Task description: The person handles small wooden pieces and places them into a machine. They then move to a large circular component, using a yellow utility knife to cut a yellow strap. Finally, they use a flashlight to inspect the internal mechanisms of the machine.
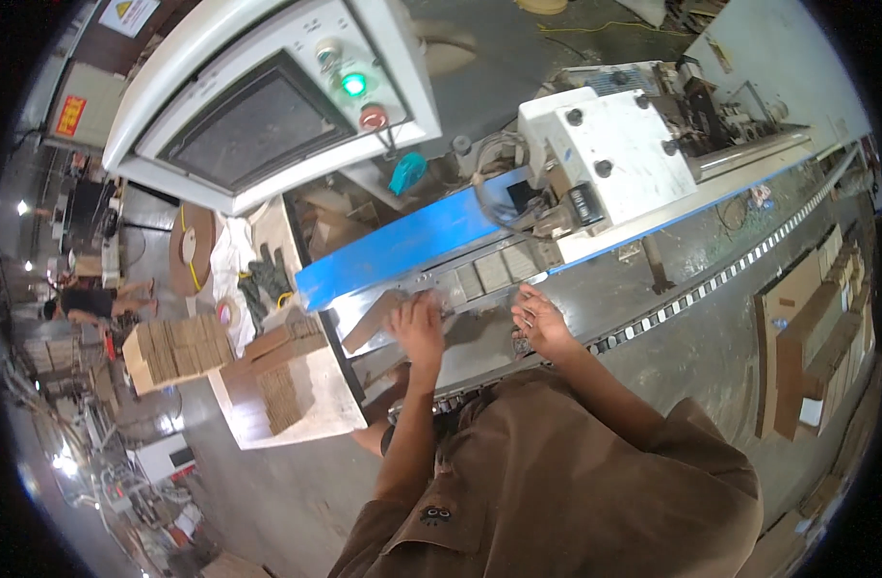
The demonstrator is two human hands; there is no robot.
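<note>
At frame centre, a flat cardboard piece (376, 320) lies on the machine bed (479, 279). The left hand (417, 326) rests on it, fingers together. The right hand (539, 321), fingers loosely spread, pinches a small dark object (521, 344).

One head-worn fisheye looks steeply down, close over the machine bed (479, 279).
</note>
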